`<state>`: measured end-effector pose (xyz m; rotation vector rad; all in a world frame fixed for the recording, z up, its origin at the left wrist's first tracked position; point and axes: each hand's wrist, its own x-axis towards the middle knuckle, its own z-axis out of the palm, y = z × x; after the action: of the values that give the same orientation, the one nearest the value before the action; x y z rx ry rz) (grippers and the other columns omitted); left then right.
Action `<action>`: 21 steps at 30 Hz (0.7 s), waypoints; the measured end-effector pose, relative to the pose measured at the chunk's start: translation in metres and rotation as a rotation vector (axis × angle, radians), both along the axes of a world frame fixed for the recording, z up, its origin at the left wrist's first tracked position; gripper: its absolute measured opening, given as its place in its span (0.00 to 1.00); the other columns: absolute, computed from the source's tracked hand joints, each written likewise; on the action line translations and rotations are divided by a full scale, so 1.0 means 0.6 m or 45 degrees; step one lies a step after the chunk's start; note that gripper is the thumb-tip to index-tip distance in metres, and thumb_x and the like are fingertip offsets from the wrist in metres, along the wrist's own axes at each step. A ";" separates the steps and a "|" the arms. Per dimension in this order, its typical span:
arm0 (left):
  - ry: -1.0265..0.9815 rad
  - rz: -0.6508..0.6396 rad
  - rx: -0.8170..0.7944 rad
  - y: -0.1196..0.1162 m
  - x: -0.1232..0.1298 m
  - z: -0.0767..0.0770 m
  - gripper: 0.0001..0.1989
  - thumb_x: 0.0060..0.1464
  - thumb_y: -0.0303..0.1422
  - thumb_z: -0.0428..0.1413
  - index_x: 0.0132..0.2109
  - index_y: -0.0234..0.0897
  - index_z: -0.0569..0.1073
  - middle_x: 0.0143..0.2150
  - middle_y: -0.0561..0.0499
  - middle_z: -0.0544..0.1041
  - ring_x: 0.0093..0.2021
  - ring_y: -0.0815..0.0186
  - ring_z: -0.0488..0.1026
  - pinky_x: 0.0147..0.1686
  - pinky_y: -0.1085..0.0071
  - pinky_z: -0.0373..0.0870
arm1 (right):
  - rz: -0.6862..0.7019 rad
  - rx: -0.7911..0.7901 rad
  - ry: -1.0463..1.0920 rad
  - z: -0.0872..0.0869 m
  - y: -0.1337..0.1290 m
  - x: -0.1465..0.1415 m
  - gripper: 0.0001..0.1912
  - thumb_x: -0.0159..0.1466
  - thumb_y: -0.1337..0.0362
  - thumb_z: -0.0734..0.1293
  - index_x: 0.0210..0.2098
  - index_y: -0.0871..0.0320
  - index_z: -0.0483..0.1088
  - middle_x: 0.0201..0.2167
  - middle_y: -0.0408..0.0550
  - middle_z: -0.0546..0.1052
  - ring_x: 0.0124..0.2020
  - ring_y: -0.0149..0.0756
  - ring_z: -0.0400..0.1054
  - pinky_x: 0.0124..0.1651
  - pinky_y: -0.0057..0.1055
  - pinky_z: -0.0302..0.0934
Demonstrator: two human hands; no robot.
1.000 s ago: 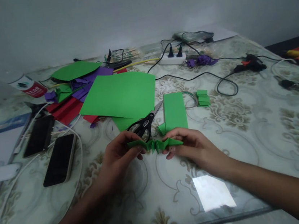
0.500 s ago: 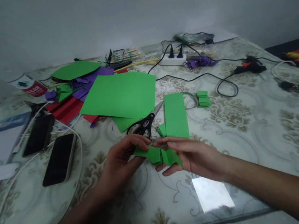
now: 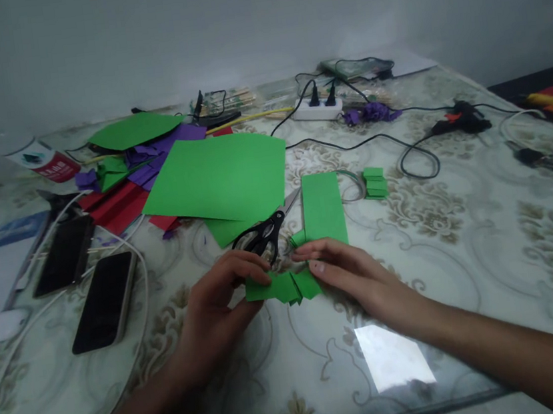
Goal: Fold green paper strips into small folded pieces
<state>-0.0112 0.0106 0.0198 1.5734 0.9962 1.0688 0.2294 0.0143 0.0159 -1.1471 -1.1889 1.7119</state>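
My left hand [image 3: 215,300] pinches the pleated green strip [image 3: 280,288] — my right hand [image 3: 354,271] has slipped from beneath to its other end, hold unclear — so folding seems unfinished.

The left fingers [image 3: 251,268] partly hide the pleated green paper [image 3: 282,288].

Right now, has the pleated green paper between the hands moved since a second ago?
Yes, slightly. Against the scissors, the pleated green paper sits lower in the view, toward the person, with its middle clear of the handles.
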 end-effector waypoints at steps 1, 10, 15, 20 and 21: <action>0.002 0.022 0.026 -0.002 -0.001 0.001 0.09 0.59 0.21 0.61 0.41 0.41 0.79 0.46 0.49 0.76 0.48 0.61 0.75 0.48 0.69 0.71 | -0.020 0.035 -0.027 0.001 -0.001 0.000 0.17 0.67 0.51 0.73 0.50 0.54 0.75 0.51 0.52 0.79 0.54 0.42 0.73 0.59 0.41 0.67; 0.181 0.184 0.378 -0.023 0.000 0.008 0.09 0.61 0.23 0.61 0.43 0.45 0.78 0.47 0.50 0.75 0.47 0.61 0.73 0.48 0.65 0.71 | 0.059 0.089 0.145 0.001 -0.012 -0.008 0.17 0.66 0.54 0.75 0.50 0.54 0.75 0.44 0.48 0.81 0.48 0.37 0.76 0.55 0.35 0.69; 0.365 0.180 0.569 -0.024 0.007 0.006 0.13 0.58 0.21 0.63 0.42 0.47 0.79 0.45 0.50 0.76 0.42 0.62 0.77 0.41 0.68 0.77 | 0.167 0.109 0.176 -0.002 -0.025 -0.013 0.12 0.70 0.57 0.72 0.51 0.52 0.79 0.44 0.48 0.83 0.47 0.37 0.77 0.52 0.32 0.70; 0.456 0.201 0.717 -0.021 0.020 0.007 0.15 0.54 0.18 0.63 0.41 0.45 0.81 0.41 0.51 0.78 0.37 0.66 0.80 0.36 0.74 0.80 | 0.131 0.133 0.128 -0.006 -0.031 -0.016 0.14 0.66 0.58 0.75 0.50 0.53 0.79 0.40 0.47 0.84 0.40 0.35 0.77 0.44 0.31 0.71; 0.463 0.188 0.721 -0.021 0.022 0.007 0.15 0.55 0.18 0.63 0.41 0.45 0.82 0.41 0.51 0.78 0.37 0.66 0.80 0.37 0.74 0.80 | 0.122 0.139 0.122 -0.007 -0.031 -0.016 0.14 0.66 0.59 0.75 0.50 0.54 0.79 0.39 0.47 0.84 0.39 0.35 0.77 0.42 0.31 0.71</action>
<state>0.0019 -0.0020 0.0239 2.2414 1.1227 1.2664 0.2197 -0.0044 0.0118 -0.9463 -1.2793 1.7298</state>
